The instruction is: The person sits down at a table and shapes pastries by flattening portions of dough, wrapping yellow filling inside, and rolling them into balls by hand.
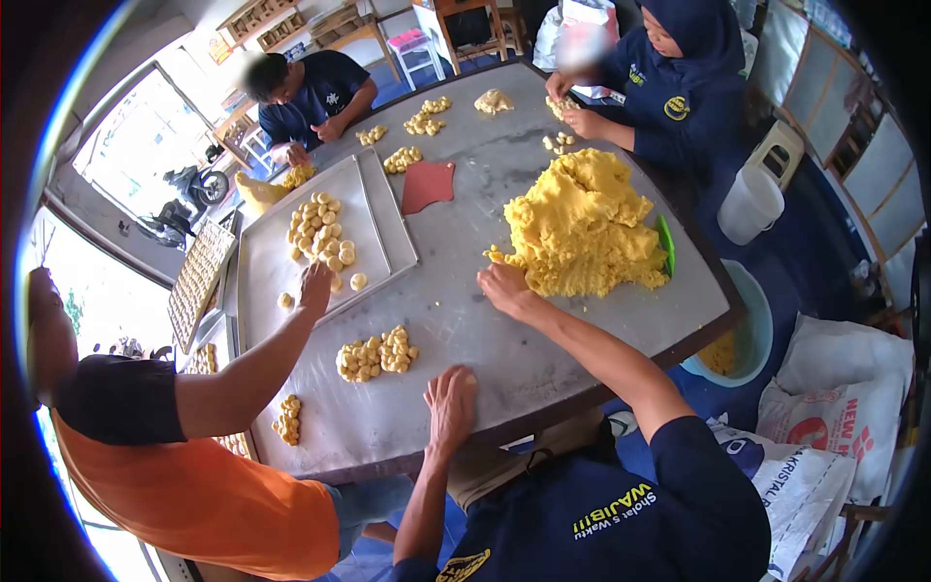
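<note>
Right hand (506, 290): fingers curled at the yellow dough mound (582, 218), mound at its 2 o'clock; can't tell if pinching. Left hand (450, 405), right's 7 o'clock: palm down on steel tabletop (465, 330), fingers extended. Dough-piece cluster (376, 355) at left's 10. Judgement: some portioned, big mound still left.

Dough mound (577, 223) right, tray (267, 257) left on the counter (485, 165)

Round dough balls (315, 228) sit in the tray; a flat card (428, 186) lies between tray and mound. A cluster of lumps (376, 354) is before the tray, left of the left hand (451, 400), which rests near the counter's near edge. The right hand (508, 289) is at the mound's left side. Right of the counter stands a basin (759, 315), a bucket (752, 204) behind it, sacks (824, 388) nearer.
</note>
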`<state>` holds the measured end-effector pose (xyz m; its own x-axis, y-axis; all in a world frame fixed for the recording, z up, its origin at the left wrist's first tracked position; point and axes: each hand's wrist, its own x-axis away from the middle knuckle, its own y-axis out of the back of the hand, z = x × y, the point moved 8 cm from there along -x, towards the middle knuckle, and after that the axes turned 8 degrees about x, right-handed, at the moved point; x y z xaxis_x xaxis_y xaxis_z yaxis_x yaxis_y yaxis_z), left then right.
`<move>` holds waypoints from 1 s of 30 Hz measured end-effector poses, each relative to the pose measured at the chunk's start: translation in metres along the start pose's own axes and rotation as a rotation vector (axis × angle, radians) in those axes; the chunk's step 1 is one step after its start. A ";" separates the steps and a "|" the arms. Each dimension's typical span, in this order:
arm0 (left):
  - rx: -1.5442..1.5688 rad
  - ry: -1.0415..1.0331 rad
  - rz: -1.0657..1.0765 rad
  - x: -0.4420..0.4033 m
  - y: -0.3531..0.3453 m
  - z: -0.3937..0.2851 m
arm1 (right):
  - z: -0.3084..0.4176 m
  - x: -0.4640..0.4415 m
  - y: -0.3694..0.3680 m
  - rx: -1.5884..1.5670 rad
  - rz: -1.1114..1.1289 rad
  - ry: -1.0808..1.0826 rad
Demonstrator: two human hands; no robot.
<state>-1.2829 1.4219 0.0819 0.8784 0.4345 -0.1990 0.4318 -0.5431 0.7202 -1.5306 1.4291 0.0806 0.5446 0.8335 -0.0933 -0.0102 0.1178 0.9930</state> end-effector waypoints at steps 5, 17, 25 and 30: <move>0.343 0.302 -0.036 0.005 0.015 0.018 | -0.014 -0.048 0.001 0.170 -0.049 -0.017; -0.074 0.031 -0.320 -0.104 0.086 0.076 | 0.014 0.043 -0.032 0.447 -0.125 0.003; -0.484 -0.222 -0.055 -0.049 0.054 0.066 | -0.018 0.159 -0.001 -0.180 -0.331 -0.022; -0.255 -0.052 -0.085 -0.046 0.068 0.068 | -0.048 0.161 0.015 -0.344 -0.269 -0.120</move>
<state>-1.2796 1.3165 0.0950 0.8535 0.4295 -0.2952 0.4447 -0.3049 0.8422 -1.4831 1.5909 0.0767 0.6592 0.6824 -0.3159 -0.1218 0.5114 0.8507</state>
